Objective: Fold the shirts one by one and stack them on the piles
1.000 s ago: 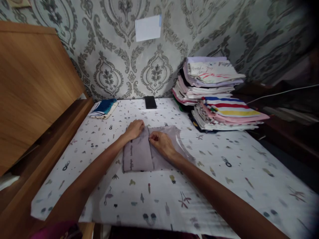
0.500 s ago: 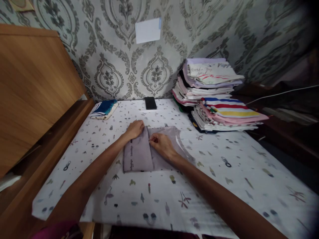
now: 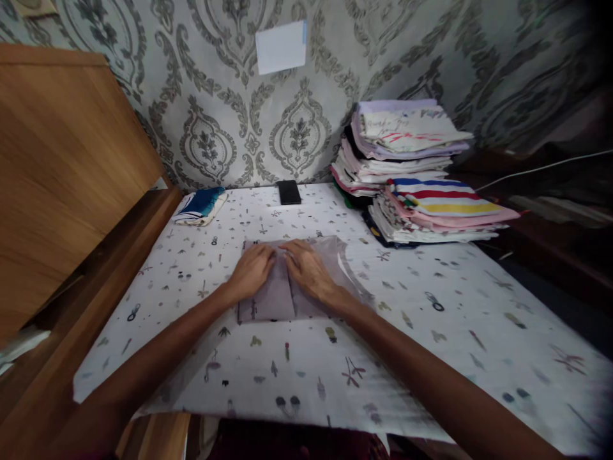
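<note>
A greyish-mauve garment [image 3: 275, 300] lies partly folded on the white patterned sheet. Its left part is doubled over, leaving a vertical edge down the middle, while a curved edge with a pale strip shows at its right. My left hand [image 3: 253, 269] rests on the folded part near its far side, palm down, fingers extended and slightly bent. Across the fold edge, my right hand [image 3: 309, 269] lies flat on the garment with its fingers stretched forward. The fingertips of both hands are close together. Neither hand grips any cloth that I can see.
Two stacks of folded clothes stand at the back right, a taller stack [image 3: 402, 144] and a lower one with a striped top [image 3: 443, 204]. A small black flat object [image 3: 289, 192] lies near the wall. Folded blue-and-cream cloth [image 3: 201, 206] sits back left, beside a wooden panel [image 3: 71, 160].
My left hand has come down from the garment's far edge onto the folded part. My right hand has opened from a pinch at the fold edge and now lies flat.
</note>
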Demonstrator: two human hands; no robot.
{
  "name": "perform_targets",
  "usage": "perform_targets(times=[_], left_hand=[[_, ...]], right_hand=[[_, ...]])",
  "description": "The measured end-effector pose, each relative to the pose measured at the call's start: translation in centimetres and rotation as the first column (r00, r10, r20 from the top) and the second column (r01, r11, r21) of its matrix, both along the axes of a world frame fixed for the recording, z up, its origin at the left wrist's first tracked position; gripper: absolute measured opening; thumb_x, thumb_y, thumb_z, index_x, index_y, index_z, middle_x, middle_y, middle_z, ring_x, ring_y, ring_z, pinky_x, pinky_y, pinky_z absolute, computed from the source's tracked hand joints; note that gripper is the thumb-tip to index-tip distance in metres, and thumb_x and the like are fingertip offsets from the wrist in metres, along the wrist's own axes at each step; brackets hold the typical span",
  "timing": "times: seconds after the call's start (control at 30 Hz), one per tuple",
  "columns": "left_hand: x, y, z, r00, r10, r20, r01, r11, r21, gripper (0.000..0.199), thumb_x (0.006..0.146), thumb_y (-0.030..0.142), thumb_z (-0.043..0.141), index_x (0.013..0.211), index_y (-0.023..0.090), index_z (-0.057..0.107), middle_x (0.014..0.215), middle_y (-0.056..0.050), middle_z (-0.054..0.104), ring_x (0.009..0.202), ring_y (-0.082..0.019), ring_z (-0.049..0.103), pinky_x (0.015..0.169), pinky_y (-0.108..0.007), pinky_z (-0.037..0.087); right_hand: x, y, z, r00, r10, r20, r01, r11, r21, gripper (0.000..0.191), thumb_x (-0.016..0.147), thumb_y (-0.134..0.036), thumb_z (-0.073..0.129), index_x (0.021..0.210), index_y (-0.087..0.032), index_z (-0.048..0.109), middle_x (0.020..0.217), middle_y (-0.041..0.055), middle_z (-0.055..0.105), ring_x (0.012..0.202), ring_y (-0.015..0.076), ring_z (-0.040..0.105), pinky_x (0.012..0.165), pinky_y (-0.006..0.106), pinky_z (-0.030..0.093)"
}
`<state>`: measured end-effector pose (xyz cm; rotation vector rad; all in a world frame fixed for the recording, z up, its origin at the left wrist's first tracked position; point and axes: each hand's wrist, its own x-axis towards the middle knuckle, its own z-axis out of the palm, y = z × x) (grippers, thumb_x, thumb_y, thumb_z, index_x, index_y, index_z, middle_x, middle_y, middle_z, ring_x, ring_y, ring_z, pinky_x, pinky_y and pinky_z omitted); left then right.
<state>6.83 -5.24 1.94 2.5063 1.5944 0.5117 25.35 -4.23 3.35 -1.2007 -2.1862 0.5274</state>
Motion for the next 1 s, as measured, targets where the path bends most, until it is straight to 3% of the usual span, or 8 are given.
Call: perform_targets(times=[0.13,0.3,0.43,0.53,0.63,0.73,0.83,1.0], left_hand=[[1.2,-0.8,-1.7,0.997,-0.046,-0.066,0.043,0.998,-0.045,0.048,0.102,0.037,0.039,0.145,0.018,0.045,0.154,-0.017,0.047,0.147,-0.031,0.035,0.120,-0.058,0.025],[1.5,-1.0,-1.7,0.996,-0.026,-0.082,0.016,0.993,-0.114,0.061,0.103,0.046,0.034,0.156,0.017,0.030,0.163,-0.019,0.032,0.154,-0.032,0.023,0.122,-0.060,0.018],[2.1,-4.7,-1.8,0.999,-0.010,-0.039,0.005,0.992,-0.129,0.074,0.101,0.060,0.032,0.158,0.013,0.023,0.164,-0.021,0.028,0.155,-0.033,0.019,0.123,-0.057,0.017],[2.5,-8.3,-1.6,0.992,-0.121,-0.015,0.118,0.982,-0.148,0.080,0.096,0.069,0.037,0.156,0.017,0.028,0.164,-0.019,0.030,0.155,-0.032,0.019,0.124,-0.053,0.019],[1.6,-9.2,-0.6,0.978,-0.198,0.072,0.207,0.965,-0.162,0.055,0.101,0.059,0.036,0.140,0.022,0.050,0.153,-0.013,0.049,0.144,-0.027,0.042,0.118,-0.043,0.034],[-1.2,-5.7,0.8,0.979,-0.043,0.198,0.062,0.994,-0.091,0.033,0.104,0.036,0.035,0.114,0.023,0.063,0.120,-0.008,0.067,0.116,-0.022,0.061,0.102,-0.037,0.047],[-4.5,-0.1,1.3,0.948,0.207,0.243,-0.210,0.978,-0.014,0.022,0.094,0.020,0.047,0.108,0.020,0.063,0.109,-0.009,0.063,0.105,-0.024,0.060,0.096,-0.040,0.048],[-7.4,6.2,0.1,0.935,0.182,0.305,-0.124,0.972,-0.202,0.005,0.081,0.019,0.059,0.081,0.019,0.064,0.085,-0.003,0.059,0.091,-0.023,0.057,0.091,-0.038,0.046]], right_hand=[[-1.7,0.2,-0.5,0.987,0.157,0.024,-0.158,0.987,0.011,0.037,0.102,-0.025,0.034,0.126,-0.014,0.060,0.125,0.0149,0.067,0.118,0.0232,0.059,0.107,0.037,0.042],[-2.2,1.0,-2.0,0.983,0.103,0.153,-0.085,0.989,-0.121,0.046,0.105,-0.033,0.032,0.142,-0.014,0.049,0.148,0.0156,0.055,0.140,0.0252,0.046,0.120,0.046,0.026],[-2.0,1.6,-2.6,0.973,0.106,0.203,-0.061,0.975,-0.214,0.053,0.106,-0.036,0.030,0.152,-0.013,0.041,0.160,0.0140,0.041,0.153,0.0227,0.027,0.124,0.045,0.018],[-1.9,1.8,-2.7,0.960,0.121,0.251,-0.068,0.975,-0.209,0.052,0.105,-0.038,0.035,0.151,-0.015,0.044,0.162,0.0131,0.036,0.153,0.0232,0.024,0.125,0.046,0.015],[-1.8,1.6,-2.2,0.952,0.126,0.278,-0.075,0.979,-0.189,0.051,0.104,-0.038,0.039,0.149,-0.015,0.047,0.162,0.0133,0.037,0.153,0.0244,0.026,0.125,0.047,0.017],[-2.0,0.6,-1.4,0.946,0.100,0.307,-0.055,0.987,-0.154,0.051,0.103,-0.035,0.037,0.148,-0.014,0.047,0.161,0.0158,0.038,0.152,0.0270,0.027,0.123,0.049,0.021],[-2.9,-1.2,-0.6,0.936,0.085,0.342,-0.065,0.996,-0.069,0.052,0.103,-0.035,0.035,0.145,-0.007,0.048,0.162,0.0208,0.033,0.153,0.0304,0.023,0.123,0.052,0.020],[-4.3,-2.9,-0.9,0.901,0.122,0.417,-0.081,0.990,-0.114,0.063,0.103,-0.043,0.033,0.149,-0.002,0.042,0.163,0.0236,0.029,0.154,0.0317,0.020,0.124,0.051,0.017]])
